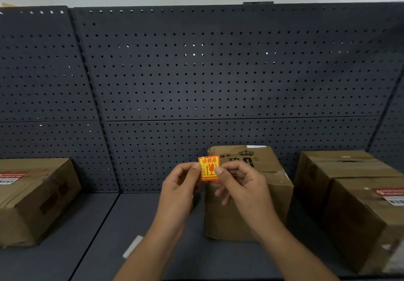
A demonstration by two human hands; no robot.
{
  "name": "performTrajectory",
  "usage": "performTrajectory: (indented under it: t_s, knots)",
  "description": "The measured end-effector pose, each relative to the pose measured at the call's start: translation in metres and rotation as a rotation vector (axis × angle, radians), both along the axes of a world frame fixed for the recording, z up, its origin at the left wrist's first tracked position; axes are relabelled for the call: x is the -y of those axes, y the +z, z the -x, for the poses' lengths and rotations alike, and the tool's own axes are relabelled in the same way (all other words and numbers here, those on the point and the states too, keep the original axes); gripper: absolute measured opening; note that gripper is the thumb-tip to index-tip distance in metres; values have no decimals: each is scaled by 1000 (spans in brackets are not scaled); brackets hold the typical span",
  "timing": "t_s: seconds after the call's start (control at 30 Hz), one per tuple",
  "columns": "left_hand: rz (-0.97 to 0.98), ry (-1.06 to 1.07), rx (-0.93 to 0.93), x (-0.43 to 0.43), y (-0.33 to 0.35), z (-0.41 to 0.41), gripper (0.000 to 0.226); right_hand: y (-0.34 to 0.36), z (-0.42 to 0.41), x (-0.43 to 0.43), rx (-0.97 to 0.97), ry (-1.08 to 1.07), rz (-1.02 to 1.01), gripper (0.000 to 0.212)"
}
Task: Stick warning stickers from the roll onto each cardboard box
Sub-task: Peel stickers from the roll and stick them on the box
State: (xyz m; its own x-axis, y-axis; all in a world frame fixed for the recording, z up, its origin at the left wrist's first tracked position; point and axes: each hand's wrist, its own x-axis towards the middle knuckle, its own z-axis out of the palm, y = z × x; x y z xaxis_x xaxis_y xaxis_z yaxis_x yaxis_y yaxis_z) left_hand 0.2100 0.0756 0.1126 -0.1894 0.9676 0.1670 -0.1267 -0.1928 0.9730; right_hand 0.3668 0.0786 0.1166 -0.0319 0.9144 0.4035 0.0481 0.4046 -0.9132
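A: Dark pegboard (196,72) across the upper two thirds of frame, grey shelf deck (153,248) along the bottom. Sticker position?

B: Centre frame, just below mid-height. Sticker (208,168) held upright, print toward camera, in front of the upper-left corner of the middle box (251,204). Contact with the cardboard: cannot tell.

A: Grip?

B: Left hand (179,184) pinching the left edge, right hand (242,184) pinching the right edge, thumb over the print. Other fingers curled. Nothing else held.

A: Look of it?

B: Squarish. Orange-red border, yellow field, red characters on top, glass and arrow symbols below. Flat, no visible curl. Backing on or off: cannot tell.

A: Placement advice?

B: Probably aiming at the middle box. Pick a plain flat patch, clear of the crumpled corner and the black print. Square up to a box edge first. Land one edge, then sweep across with a thumb to push air out. Pinch edges only, fingertips off the adhesive. Likely poor repositioning on rough cardboard, so one clean shot.

A: Other boxes?

B: Left box (32,197) at lower left, right boxes (354,215) at lower right. Red-and-white labels on the left one and the nearest right one; no yellow sticker seen on any. Roll not in view. White strip (132,246) on the deck, bottom centre-left.
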Motion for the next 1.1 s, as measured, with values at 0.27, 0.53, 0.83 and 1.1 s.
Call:
performTrajectory:
  t_s: [0.27, 0.53, 0.83, 1.1]
  knots:
    - [-151, -36, -283, -17, 16, -38, 13, 10, -48, -5, 60, -170, -71, 8]
    - [-119, 17, -724, -49, 43, -88, 18, 35, -107, -32, 114, -243, 63, 14]
    - [-70, -73, -990, -65, 36, -114, 12, 16, -143, -44, 352, -267, 233, 15]
    - [-73, -130, -1012, -67, 25, -121, 11, 11, -152, -41, 360, -245, 289, 16]
